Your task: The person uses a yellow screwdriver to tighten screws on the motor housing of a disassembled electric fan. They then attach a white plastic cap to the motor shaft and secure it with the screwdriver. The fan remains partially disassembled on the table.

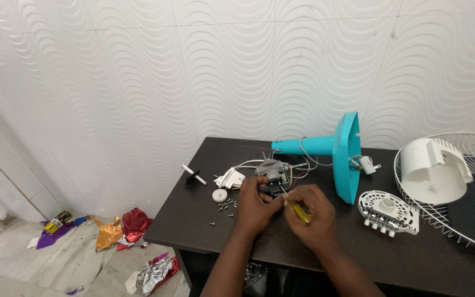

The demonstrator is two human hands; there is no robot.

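Note:
My left hand (255,204) grips a small dark part at the front of a grey fan motor (271,171) with coloured wires, lying on a dark table (204,231). My right hand (310,212) holds a yellow-handled screwdriver (299,212), its tip pointing toward the part under my left fingers. A turquoise fan stand with round base (345,157) lies on its side just behind the motor, wires running into it.
Several loose screws (225,205), a white round knob (220,194) and a black-and-white shaft piece (193,175) lie left of my hands. On the right sit a white switch plate (387,212), a white motor cover (432,169) and a wire fan guard (471,220). Shiny foil scraps (122,231) litter the floor.

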